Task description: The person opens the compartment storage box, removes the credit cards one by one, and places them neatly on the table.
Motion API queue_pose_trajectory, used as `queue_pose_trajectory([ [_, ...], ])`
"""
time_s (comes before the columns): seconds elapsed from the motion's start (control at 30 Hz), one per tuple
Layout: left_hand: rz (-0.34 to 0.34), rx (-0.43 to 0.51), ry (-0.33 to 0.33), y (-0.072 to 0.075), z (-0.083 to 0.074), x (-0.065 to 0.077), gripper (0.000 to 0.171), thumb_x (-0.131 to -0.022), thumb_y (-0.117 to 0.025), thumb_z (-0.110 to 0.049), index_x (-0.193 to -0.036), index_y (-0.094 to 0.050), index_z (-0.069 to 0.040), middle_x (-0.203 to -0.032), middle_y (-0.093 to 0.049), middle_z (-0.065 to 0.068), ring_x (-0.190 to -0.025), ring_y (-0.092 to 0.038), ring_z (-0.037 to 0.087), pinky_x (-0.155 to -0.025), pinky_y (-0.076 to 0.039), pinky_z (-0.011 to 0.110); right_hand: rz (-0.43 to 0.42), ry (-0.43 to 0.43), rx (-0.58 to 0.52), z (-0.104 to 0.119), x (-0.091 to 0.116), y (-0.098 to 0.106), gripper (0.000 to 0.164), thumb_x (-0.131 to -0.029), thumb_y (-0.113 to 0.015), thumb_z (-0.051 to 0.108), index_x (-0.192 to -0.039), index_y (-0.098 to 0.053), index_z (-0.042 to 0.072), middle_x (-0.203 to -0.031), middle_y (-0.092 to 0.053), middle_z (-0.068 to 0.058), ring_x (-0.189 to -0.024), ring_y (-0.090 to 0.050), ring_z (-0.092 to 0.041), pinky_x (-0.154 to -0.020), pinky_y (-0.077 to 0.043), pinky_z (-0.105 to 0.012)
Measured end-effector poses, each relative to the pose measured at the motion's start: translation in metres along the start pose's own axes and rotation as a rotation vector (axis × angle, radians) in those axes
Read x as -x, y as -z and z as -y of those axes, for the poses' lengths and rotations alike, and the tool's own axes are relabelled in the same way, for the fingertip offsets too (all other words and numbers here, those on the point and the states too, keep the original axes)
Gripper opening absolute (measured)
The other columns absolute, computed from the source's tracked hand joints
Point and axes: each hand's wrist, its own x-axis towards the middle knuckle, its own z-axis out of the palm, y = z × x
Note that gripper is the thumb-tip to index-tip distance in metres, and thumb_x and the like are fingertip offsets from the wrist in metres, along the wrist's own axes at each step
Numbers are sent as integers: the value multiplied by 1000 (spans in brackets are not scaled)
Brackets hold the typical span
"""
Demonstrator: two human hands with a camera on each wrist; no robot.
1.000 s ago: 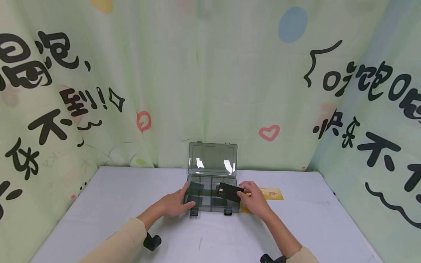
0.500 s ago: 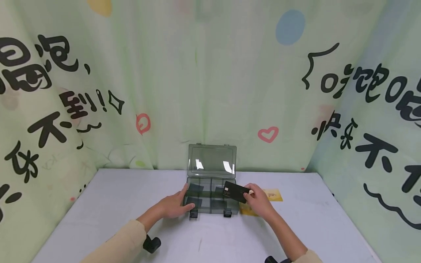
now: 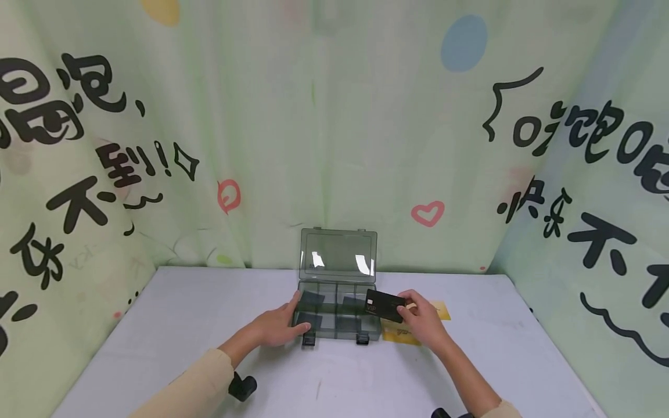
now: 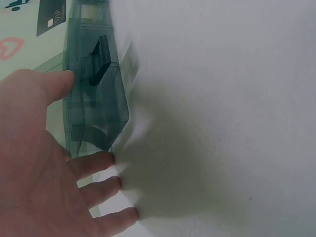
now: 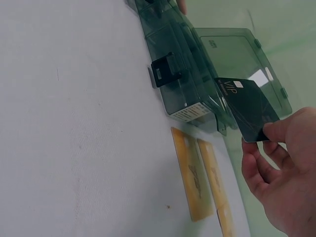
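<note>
My right hand (image 3: 425, 319) pinches a black VIP card (image 3: 384, 305) by its right end, thumb on the face. The card is tilted, above the right edge of a translucent grey-green compartment box (image 3: 328, 334). In the right wrist view, the black card (image 5: 247, 106) overlaps the box's raised lid (image 5: 237, 47). My left hand (image 3: 276, 326) rests against the box's left front corner. In the left wrist view, the left hand (image 4: 44, 163) has its fingers extended and spread, with the thumb at the box's edge. Dark flat pieces (image 3: 312, 298) show in several compartments.
Yellow cards (image 3: 401, 334) lie on the white table (image 3: 209, 296) to the right of the box. Two black latches (image 3: 362, 338) hang at the box's front. A printed curtain (image 3: 324, 116) stands behind the table and along both sides.
My right hand has moved right with the black card, from over the right compartments to the box's right edge. More of the yellow cards shows. The left hand stays at the box's corner.
</note>
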Motion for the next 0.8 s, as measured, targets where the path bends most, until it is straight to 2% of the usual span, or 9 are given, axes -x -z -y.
queue_pose_trajectory([
  [0.27, 8, 5, 3, 1, 1, 0, 85, -94, -51, -54, -156, -12, -11, -152, -39, 21, -131, -49, 41, -107, -40, 55, -8, -5, -13, -6, 0, 8, 19, -95, -57, 4, -114, -57, 4, -103, -59, -15, -85, -66, -20, -69, -53, -23],
  [0.53, 6, 3, 2, 1, 1, 0, 85, -94, -51, -53, -156, -12, -10, -152, -39, 21, -131, -49, 41, -107, -40, 55, -20, -5, 38, -14, 3, 17, 17, -93, -58, 1, -110, -59, 4, -98, -59, -14, -82, -66, -21, -68, -50, -26],
  [0.8, 8, 0, 1, 1, 0, 0, 85, -95, -51, -53, -156, -12, -10, -151, -39, 21, -130, -50, 41, -107, -40, 55, -20, -69, 63, -23, 8, 29, 19, -94, -57, 2, -113, -59, 5, -100, -61, -14, -84, -62, -22, -68, -46, -27],
])
